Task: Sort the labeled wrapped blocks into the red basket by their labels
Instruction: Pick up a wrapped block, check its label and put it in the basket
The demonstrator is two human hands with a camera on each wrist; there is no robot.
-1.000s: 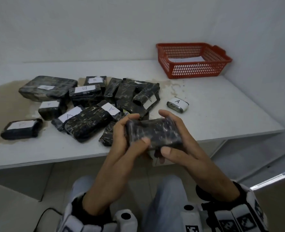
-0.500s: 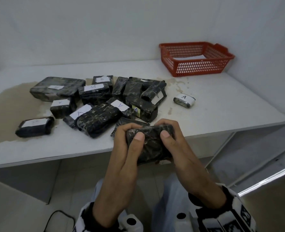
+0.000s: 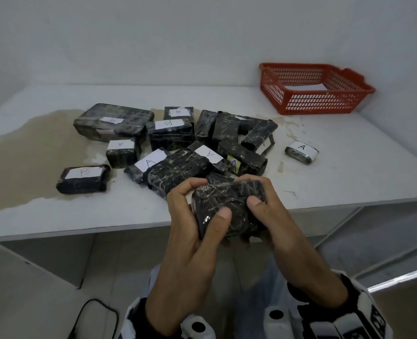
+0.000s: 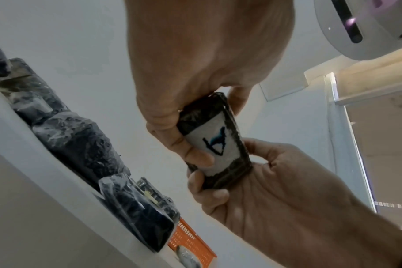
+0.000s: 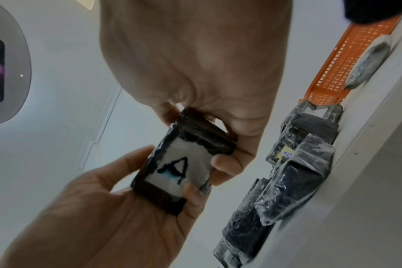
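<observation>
Both hands grasp one wrapped block low in the centre of the head view, just off the table's near edge: the left hand curls round its left end with the thumb on top, the right hand pinches the right end. Its label (an A) faces down, visible only in the wrist views. The risk, as I judge it, is misreading the hidden label, or the slick film slipping from a fingertip hold. The red basket sits at upper right, well apart from the hands, so a toss could miss.
</observation>
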